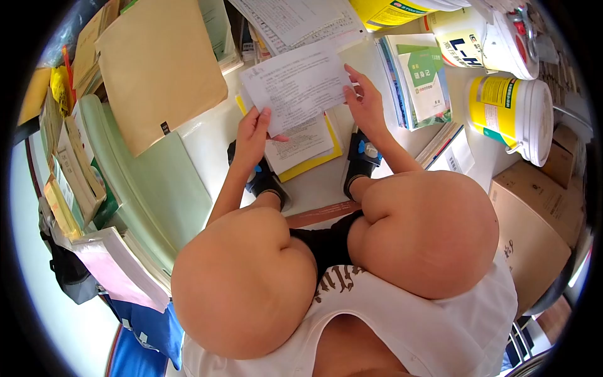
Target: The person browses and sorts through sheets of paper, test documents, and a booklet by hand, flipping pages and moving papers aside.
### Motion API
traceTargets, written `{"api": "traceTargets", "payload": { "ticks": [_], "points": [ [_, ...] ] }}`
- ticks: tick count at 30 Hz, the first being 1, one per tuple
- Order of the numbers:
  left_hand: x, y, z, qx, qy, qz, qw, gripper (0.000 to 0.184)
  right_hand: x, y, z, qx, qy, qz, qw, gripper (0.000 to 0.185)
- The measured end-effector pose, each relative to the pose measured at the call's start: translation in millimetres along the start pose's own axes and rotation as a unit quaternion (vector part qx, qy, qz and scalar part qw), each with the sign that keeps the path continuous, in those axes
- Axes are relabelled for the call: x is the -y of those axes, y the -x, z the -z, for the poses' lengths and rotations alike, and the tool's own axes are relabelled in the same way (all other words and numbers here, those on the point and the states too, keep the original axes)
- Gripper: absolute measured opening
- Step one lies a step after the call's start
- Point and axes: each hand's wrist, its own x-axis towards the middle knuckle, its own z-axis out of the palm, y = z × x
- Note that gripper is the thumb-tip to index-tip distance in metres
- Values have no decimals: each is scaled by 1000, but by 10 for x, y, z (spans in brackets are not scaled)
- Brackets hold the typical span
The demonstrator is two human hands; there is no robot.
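Wears a white shirt [452,327] closest to the camera, and bends two bare knees [427,232] up between it and the printed sheet [295,81]. Blocks much of the view nearer than the sheet with those knees. Holds the sheet clear of the pale floor [319,188], over more papers [301,139] backed by a yellow folder [311,166], and covers their upper part with it. Pinches the sheet's lower left corner with the left hand [254,132], thumb on top, other fingers partly hidden underneath. Grips the sheet's right edge with the right hand [364,97], fingers parted; cannot tell how firmly. Sets two dark sandals [361,166] just nearer than the sheet, one on either side of the papers.

Has a large brown envelope [163,69] left of the sheet, and stacked books [78,163] crowding farther left. Has loose pages [301,22] just beyond the sheet and, beyond it to the right, a white bucket [461,47]. Has green-covered booklets [421,81] near its right side, with a yellow-labelled bucket [505,113] farther right. Has a cardboard box [534,207] to the sheet's right too, but nearer.
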Motion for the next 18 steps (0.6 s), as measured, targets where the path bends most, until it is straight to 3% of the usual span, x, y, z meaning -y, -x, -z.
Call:
{"api": "traceTargets", "payload": {
  "ticks": [3,7,11,18],
  "points": [
    [18,-16,-5,1,22,5,1000,37,2,-13,-11,12,28,21,999,47],
    [137,-55,29,-3,-27,-12,1000,33,-9,-37,-12,2,-32,9,999,34],
    [246,-69,112,-50,-23,37,998,33,-101,-54,-33,3,-77,-6,997,21],
    [224,-31,136,-77,-32,35,996,36,3,19,8,68,-12,42,997,17]
  ]
}}
